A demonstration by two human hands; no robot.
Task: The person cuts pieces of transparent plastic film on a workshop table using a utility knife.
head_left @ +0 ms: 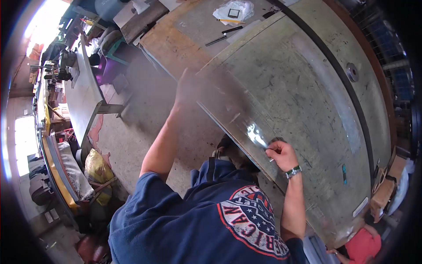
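Note:
My right hand [283, 155] is over the near edge of the large worktable [303, 110], its fingers pinched together at the end of a shiny see-through sheet [256, 134] that throws a bright glare. A short thin white stick [271, 160] pokes out under those fingers. A patterned band circles the right wrist. My left hand [190, 86] is stretched forward at the table's far left corner, and a hazy blur covers it and hides its fingers. The smeared stretch of tabletop between both hands lies beside the sheet.
Dark thin rods [224, 36] and a clear plastic bag [234, 11] lie on the far surface. A metal disc [352, 72] and a teal tool [344, 174] rest on the worktable. A person in red [364, 243] is at lower right. Another table [83, 92] stands left.

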